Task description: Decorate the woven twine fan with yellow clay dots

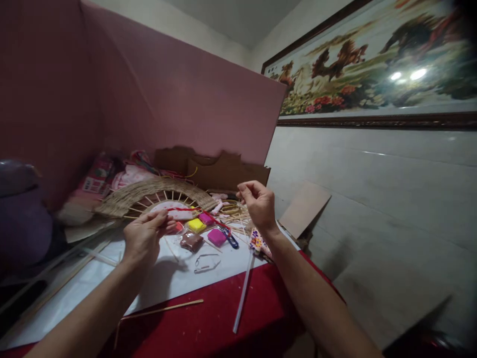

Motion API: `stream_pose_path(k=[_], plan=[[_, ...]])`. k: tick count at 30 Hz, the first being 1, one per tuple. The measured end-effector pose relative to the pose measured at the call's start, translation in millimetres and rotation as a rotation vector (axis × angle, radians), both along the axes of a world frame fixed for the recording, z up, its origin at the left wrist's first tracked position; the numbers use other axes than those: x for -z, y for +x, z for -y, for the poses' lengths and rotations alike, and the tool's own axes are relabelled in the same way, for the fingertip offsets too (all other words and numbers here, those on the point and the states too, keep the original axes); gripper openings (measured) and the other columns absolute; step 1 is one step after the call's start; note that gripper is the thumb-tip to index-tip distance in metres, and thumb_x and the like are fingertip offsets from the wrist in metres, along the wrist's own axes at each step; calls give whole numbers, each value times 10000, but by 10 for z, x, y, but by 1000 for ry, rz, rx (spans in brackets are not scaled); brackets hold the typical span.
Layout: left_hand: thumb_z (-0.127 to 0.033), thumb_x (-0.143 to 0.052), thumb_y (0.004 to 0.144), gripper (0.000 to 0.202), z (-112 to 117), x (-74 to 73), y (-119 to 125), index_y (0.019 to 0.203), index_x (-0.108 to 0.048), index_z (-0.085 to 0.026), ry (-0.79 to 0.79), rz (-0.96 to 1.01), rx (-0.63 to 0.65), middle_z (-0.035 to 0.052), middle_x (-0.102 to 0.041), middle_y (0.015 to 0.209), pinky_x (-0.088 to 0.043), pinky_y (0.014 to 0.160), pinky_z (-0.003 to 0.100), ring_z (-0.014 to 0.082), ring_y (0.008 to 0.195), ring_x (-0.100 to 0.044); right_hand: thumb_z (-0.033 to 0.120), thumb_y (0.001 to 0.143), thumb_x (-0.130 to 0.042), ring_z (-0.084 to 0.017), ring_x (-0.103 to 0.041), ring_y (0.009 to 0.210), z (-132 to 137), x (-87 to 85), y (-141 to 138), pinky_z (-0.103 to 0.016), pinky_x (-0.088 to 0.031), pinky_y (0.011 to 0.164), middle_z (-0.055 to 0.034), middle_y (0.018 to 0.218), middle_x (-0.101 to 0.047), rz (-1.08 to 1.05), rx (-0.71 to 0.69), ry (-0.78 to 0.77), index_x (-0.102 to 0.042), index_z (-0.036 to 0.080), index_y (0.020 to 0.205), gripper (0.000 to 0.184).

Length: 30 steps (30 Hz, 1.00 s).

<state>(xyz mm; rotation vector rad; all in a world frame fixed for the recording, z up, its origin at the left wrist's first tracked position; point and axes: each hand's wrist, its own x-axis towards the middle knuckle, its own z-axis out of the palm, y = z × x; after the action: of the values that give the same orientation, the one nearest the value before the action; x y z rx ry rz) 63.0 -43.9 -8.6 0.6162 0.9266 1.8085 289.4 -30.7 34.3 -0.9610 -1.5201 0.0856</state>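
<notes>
My left hand (145, 233) is closed in a pinch on one end of a red cord (184, 209). From these fingertips the cord runs right, then slants down toward dark blue snips (233, 239) on the white sheet. My right hand (261, 204) is raised at the right with thumb and forefinger pressed together; whatever they hold is too small to make out. Behind the cord stands a fan-shaped woven piece (149, 191) with thin stick ribs. Below lie packets of brown clay (191, 242), magenta clay (216, 237) and yellow clay (196, 225).
A white sheet (182, 278) covers part of a red tablecloth (208, 318). A clear glue stick (244, 293) and a thin wooden strip (167, 308) lie near the front. Torn cardboard (227, 174) stands behind; a white wall (391, 199) rises at right.
</notes>
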Motion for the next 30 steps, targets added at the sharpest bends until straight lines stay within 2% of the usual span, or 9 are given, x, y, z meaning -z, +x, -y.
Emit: stream_pose_path(k=[3,6,9,13,17,21,26,28,30], plan=[[16,-590,675,120,0,-20,5,606,-607,-81,-22,61,-30,20,-620,500,-532,430,164,99,414,-592,334,820,-534,-113,-499,491,42,184,299,-224,-374,495,6,535,-582,259,108,-188,-601,173,599,281],[0,-580,709,104,-17,-23,-9,656,-617,-81,33,85,-40,25,-634,538,-549,472,177,102,460,-609,170,768,-519,-133,-562,578,91,411,412,-228,-390,549,-6,616,-640,522,82,-303,-636,183,638,176],[-10,-569,733,113,-32,-47,-33,673,-624,-89,113,117,-33,25,-647,562,-563,534,189,106,519,-633,135,726,-528,-171,-611,690,105,514,287,-246,-396,585,-32,742,-690,802,95,-438,-661,204,706,152],[-27,-555,756,129,-6,-142,-66,687,-632,-105,190,132,22,32,-682,614,-559,553,187,130,589,-672,185,717,-561,-238,-626,802,68,508,14,-286,-400,615,-93,872,-700,1053,164,-571,-660,193,823,145],[-58,-571,761,107,46,-241,-121,718,-642,-126,242,118,48,38,-715,679,-553,554,184,148,638,-692,247,729,-584,-243,-632,806,-2,527,-108,-291,-405,625,-104,897,-694,1050,149,-596,-633,176,889,182],[-86,-605,742,60,51,-254,-158,727,-644,-129,272,96,54,42,-722,683,-555,569,199,158,652,-696,263,792,-537,-222,-637,800,-79,568,-150,-276,-400,622,-107,884,-689,1002,189,-628,-612,172,902,161],[-128,-681,676,64,2,-181,-134,731,-650,-120,299,75,86,52,-716,663,-552,539,216,173,627,-691,500,728,-590,-288,-625,918,-103,623,-299,-306,-431,664,-157,1025,-653,937,164,-742,-552,140,1033,474],[-129,-696,658,82,-19,-151,-133,725,-650,-118,296,72,80,44,-705,628,-542,504,205,159,582,-677,479,715,-604,-317,-612,964,-84,651,-366,-331,-441,700,-188,1072,-632,887,178,-817,-514,116,1099,536],[-118,-691,657,73,-37,-131,-143,718,-650,-116,276,81,67,36,-690,591,-527,472,191,143,535,-659,373,718,-613,-321,-605,987,-70,680,-412,-338,-443,729,-200,1082,-627,829,187,-854,-480,101,1139,519]])
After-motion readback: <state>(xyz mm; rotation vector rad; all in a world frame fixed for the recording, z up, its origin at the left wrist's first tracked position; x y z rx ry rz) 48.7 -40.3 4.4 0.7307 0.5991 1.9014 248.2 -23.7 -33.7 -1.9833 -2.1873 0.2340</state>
